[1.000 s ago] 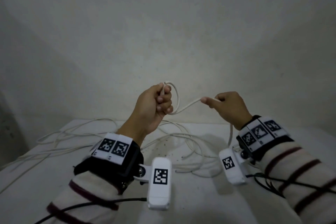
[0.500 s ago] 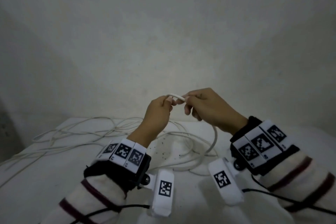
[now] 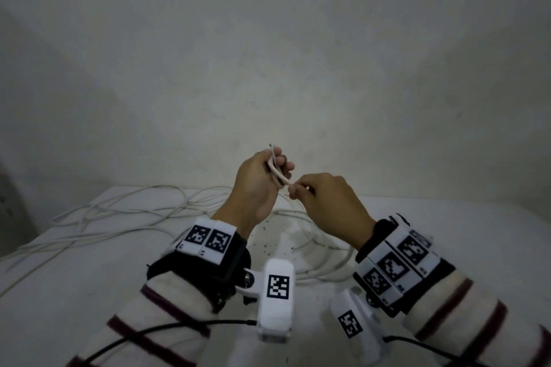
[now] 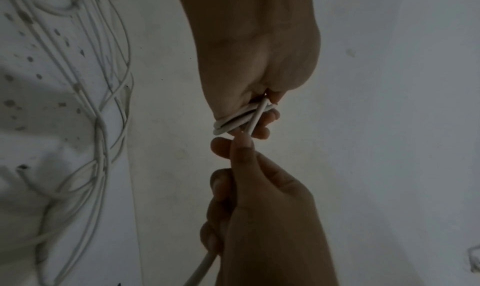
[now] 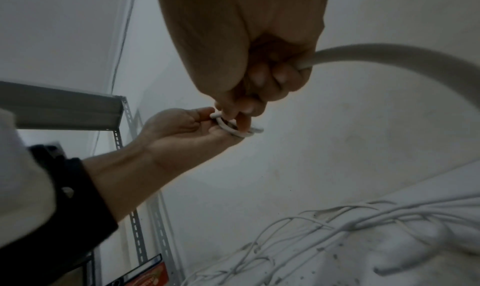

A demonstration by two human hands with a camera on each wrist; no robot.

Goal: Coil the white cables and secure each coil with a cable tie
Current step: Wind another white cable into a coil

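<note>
My left hand is raised above the table and grips a small coil of white cable, a few loops held between thumb and fingers. The cable's free end sticks up past the fingers. My right hand is just right of it, touching, and pinches the same cable where it leaves the coil; the cable runs through the fist and arcs down to the table. No cable tie is visible.
Several loose white cables sprawl over the white speckled table, more of them under my hands. A plain wall is close behind. A grey metal shelf frame stands at the left.
The loop was wide with my hands apart; the right hand came in to the left hand, adding a turn. The coil is now tight in the left fingers, hands slightly lower.
</note>
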